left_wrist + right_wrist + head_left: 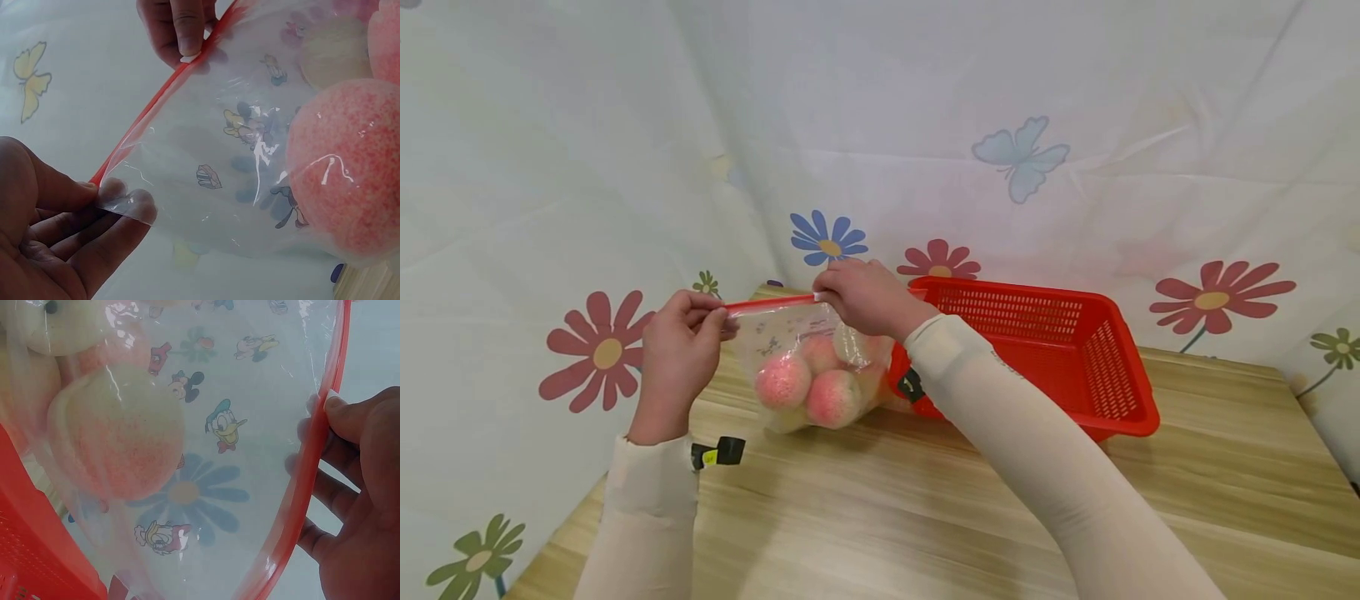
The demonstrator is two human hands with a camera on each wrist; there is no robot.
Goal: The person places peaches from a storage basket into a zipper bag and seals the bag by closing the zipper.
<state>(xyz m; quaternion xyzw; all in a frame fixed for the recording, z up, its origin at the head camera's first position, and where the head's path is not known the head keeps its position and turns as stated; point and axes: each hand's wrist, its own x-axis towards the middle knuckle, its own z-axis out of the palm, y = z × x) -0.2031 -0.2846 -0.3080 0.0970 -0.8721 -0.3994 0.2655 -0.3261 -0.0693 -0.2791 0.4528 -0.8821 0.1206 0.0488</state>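
A clear zip bag with cartoon prints and a red zip edge hangs between both hands over the table. Several pink and cream peaches fill its lower part. My left hand pinches the bag's top left corner between thumb and fingers, as the left wrist view shows. Along the red edge, my right hand pinches the small white slider, thumb on one side and fingers behind. A red basket stands right of the bag, partly hidden by my right forearm.
Beneath everything lies a wood-grain table. A pale cloth backdrop with printed flowers and a butterfly rises behind and to the left. The basket's near left side sits close to the bag.
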